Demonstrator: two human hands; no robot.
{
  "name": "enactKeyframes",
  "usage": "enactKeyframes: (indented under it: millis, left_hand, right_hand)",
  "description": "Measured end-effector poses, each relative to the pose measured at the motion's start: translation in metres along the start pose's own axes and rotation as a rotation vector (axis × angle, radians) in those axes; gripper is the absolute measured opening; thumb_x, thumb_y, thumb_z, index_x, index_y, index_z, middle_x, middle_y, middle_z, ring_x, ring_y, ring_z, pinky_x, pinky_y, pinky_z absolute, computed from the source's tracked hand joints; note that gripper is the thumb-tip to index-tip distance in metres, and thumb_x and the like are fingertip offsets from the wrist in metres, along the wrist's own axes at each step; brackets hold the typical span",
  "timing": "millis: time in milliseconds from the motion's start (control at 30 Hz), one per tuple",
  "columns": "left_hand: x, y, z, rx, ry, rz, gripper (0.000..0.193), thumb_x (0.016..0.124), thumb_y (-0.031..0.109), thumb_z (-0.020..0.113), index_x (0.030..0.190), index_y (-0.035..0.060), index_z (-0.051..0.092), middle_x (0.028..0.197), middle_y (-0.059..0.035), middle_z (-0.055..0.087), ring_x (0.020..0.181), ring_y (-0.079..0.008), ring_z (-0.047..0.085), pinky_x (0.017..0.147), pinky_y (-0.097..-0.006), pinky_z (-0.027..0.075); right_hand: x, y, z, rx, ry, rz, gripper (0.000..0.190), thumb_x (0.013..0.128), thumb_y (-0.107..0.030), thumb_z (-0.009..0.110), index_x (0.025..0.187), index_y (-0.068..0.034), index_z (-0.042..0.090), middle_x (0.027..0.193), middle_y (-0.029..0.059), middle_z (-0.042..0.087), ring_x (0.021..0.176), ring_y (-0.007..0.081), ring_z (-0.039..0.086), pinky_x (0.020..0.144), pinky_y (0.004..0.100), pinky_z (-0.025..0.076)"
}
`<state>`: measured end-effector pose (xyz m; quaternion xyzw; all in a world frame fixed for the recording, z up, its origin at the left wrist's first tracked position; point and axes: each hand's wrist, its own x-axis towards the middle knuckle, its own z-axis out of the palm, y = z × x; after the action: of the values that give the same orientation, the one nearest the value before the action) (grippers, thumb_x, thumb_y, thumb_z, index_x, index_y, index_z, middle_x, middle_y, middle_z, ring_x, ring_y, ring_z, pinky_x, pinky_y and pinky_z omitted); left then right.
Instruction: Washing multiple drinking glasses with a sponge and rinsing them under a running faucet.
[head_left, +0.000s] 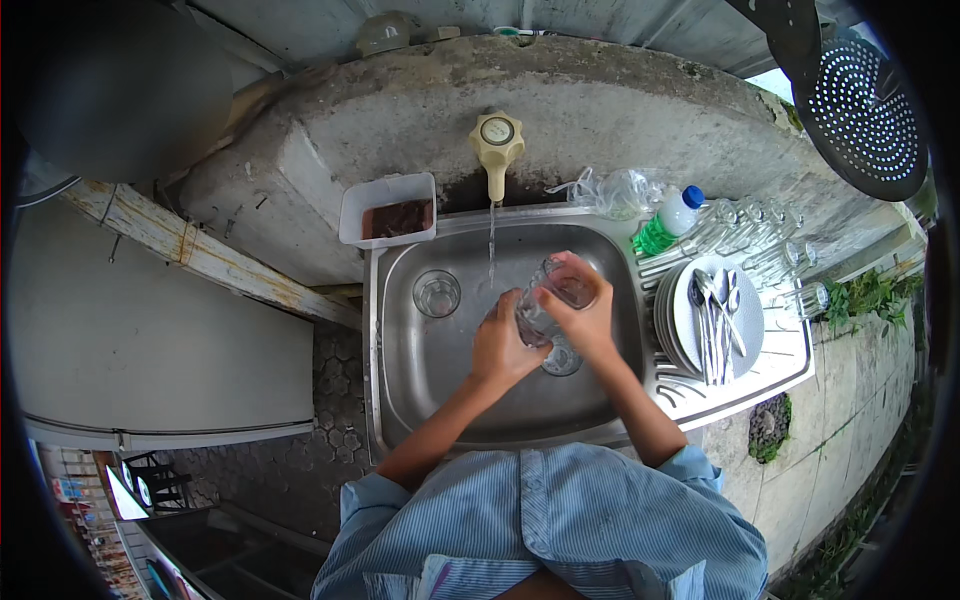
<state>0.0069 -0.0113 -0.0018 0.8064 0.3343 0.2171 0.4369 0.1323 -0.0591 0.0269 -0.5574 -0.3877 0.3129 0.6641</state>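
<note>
Above the basin of a stainless steel sink (450, 390), my left hand (504, 343) and my right hand (583, 307) grip a clear glass mug (541, 304), tilted between them. My left fingers are around its lower left part and my right fingers around its upper right part. Water runs in a thin stream from a cream plastic tap (496, 150), just left of the mug. One clear glass (436, 293) stands at the basin's left. Another glass (562, 358) is in the basin below my hands, partly hidden by them.
Right of the basin, the drainboard bears stacked plates (750, 322) with spoons and forks (720, 315), several glass mugs (787, 259) and a bottle of green liquid (664, 225). A plastic bag (619, 193) lies behind. A translucent tub (390, 210) sits at the back left rim. A perforated skimmer (866, 112) hangs upper right.
</note>
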Motion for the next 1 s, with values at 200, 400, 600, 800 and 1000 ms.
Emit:
enactKeyframes:
  millis: [200,400,600,800,1000]
  left_hand:
    - [0.007,0.005,0.012,0.219,0.251,0.181,0.077,0.054,0.017,0.076,0.119,-0.0002,0.039,0.107,-0.0204,0.054,0.096,-0.0362,0.056,0.082,-0.0412,0.045]
    - [0.026,-0.004,-0.035,-0.782,-0.582,-0.288,0.071,0.06,0.018,0.074,0.118,-0.0032,0.04,0.101,-0.017,0.058,0.088,-0.0259,0.061,0.076,-0.0362,0.05]
    - [0.016,-0.023,-0.015,-1.599,-0.954,-0.572,0.046,0.063,0.011,0.069,0.104,-0.0031,0.054,0.085,-0.0152,0.061,0.074,-0.0224,0.062,0.069,-0.0347,0.053]
    - [0.015,-0.008,-0.011,-0.519,-0.402,-0.135,0.065,0.053,0.012,0.076,0.111,0.0013,0.049,0.089,-0.0136,0.06,0.081,-0.0253,0.062,0.069,-0.0351,0.05]
    - [0.011,-0.012,0.029,0.02,0.364,0.305,0.079,0.055,0.016,0.08,0.121,0.003,0.039,0.111,-0.0172,0.053,0.1,-0.0347,0.055,0.084,-0.0382,0.046]
  right_hand:
    - [-0.014,0.011,0.013,0.055,0.248,0.137,0.039,0.068,0.001,0.07,0.104,0.002,0.057,0.088,0.0025,0.054,0.083,0.0104,0.055,0.072,0.0228,0.045]
    - [-0.001,0.0,-0.011,0.282,-0.038,0.114,0.042,0.067,-0.009,0.064,0.106,0.004,0.057,0.088,0.0048,0.056,0.082,0.0118,0.056,0.073,0.0252,0.046]
    - [0.01,0.018,-0.021,0.334,-0.081,0.022,0.052,0.066,-0.023,0.063,0.11,0.005,0.057,0.092,0.0079,0.058,0.089,0.0165,0.058,0.081,0.0322,0.047]
    - [0.0,0.003,-0.014,-0.048,-0.014,-0.157,0.051,0.065,-0.003,0.071,0.114,0.003,0.056,0.092,0.0055,0.053,0.086,0.013,0.056,0.081,0.027,0.048]
    - [-0.008,0.014,0.009,-0.056,0.313,-0.213,0.056,0.065,0.0,0.071,0.119,0.0,0.053,0.095,0.0052,0.05,0.085,0.0126,0.055,0.074,0.0241,0.047]
